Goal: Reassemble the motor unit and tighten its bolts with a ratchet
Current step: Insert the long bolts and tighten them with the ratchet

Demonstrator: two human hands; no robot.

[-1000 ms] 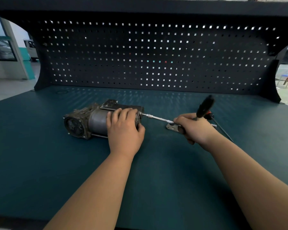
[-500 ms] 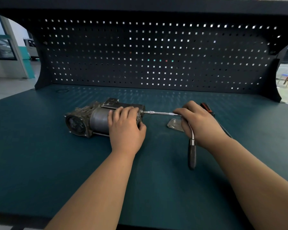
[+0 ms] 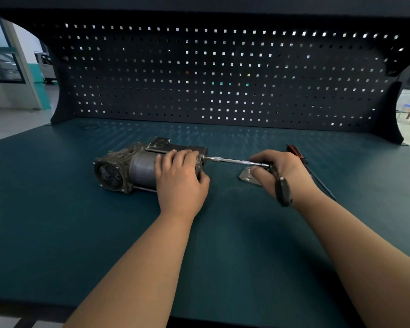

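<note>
The step in hand looks like tightening a bolt at the end of the motor. The left hand [image 3: 181,181] lies over the motor unit [image 3: 128,169], fingers curled across its grey barrel and thumb against the end cap, gripping it down on the worktop [image 3: 57,221]. The motor lies on its side, its round end reaching out past the left hand's knuckles on the side away from the right hand.

The right hand [image 3: 287,171] is closed round the head of the ratchet [image 3: 283,191], whose dark handle sticks out below the palm toward the person. From its fingers a slim extension bar [image 3: 234,161] crosses the gap between the two hands and meets the end cap just beside the left thumb. The bolt itself is too small to make out.

Under the right hand's fingertips a small metal plate [image 3: 246,178] lies flat. Just beyond that hand lies a screwdriver [image 3: 295,151] with a red and black handle.

The next move probably calls for swinging the handle about the bar while the left hand resists the twist. The bar should stay in line with the bolt, or the socket may slip off. The loose plate suggests that reassembly is not finished.
</note>
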